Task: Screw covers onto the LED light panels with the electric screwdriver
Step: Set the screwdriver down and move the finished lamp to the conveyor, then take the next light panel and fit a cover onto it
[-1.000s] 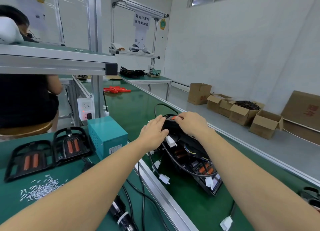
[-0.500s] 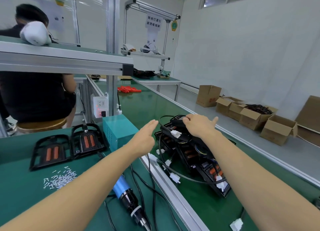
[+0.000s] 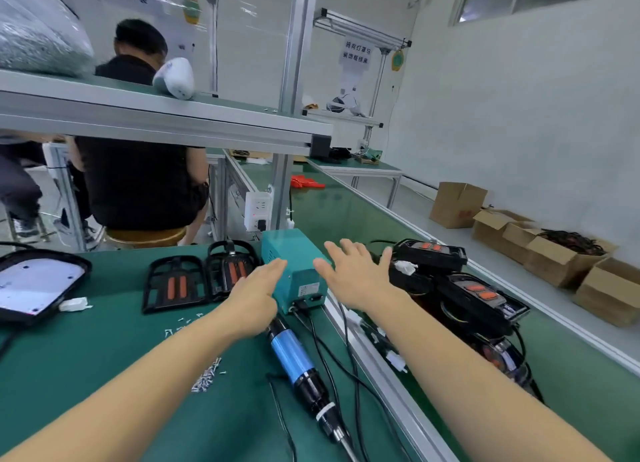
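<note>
Both my hands empty, fingers spread flat. Left hand hovers over electric screwdriver, lying on green surface. Right hand at 12 above teal power box. Two black covers at 10; screws at 7. Stacked LED light panels on conveyor at 3.

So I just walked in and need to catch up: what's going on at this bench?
A person is assembling LED lights, but holds nothing right now. The left hand and right hand hover open either side of the teal power box. The electric screwdriver lies on the bench, loose screws beside it.
</note>
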`<state>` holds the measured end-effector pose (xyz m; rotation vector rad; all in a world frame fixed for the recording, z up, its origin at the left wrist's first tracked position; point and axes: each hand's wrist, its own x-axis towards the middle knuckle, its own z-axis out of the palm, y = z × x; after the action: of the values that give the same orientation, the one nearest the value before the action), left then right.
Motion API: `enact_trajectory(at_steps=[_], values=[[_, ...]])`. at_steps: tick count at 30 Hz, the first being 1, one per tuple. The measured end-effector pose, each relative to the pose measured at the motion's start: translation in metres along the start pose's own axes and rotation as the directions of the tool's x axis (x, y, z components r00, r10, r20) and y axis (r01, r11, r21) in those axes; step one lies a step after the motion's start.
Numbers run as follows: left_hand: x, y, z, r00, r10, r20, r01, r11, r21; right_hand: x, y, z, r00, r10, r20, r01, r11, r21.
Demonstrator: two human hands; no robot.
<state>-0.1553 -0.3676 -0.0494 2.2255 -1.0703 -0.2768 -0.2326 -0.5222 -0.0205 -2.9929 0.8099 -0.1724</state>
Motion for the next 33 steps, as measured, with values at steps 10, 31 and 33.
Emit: enact_trajectory(at_steps=[10,31,33], values=[[-0.045,-0.072,-0.034,0.972,-0.214,-0.102,0.233,0.939,0.253,-0.005,-0.110,0.041,0.972,-0.208,0.108,0.198,0.975,0.097],[-0.129,-0.234,-0.105,0.742,-0.323,-0.588,0.551,0.794,0.259,-0.048,-0.273,0.117,0.852,-0.471,0.228,0.420,0.876,0.238],[-0.125,-0.245,-0.116,0.764,-0.321,-0.560,0.543,0.789,0.288,-0.047,-0.282,0.121,0.844,-0.476,0.248,0.421,0.873,0.246]])
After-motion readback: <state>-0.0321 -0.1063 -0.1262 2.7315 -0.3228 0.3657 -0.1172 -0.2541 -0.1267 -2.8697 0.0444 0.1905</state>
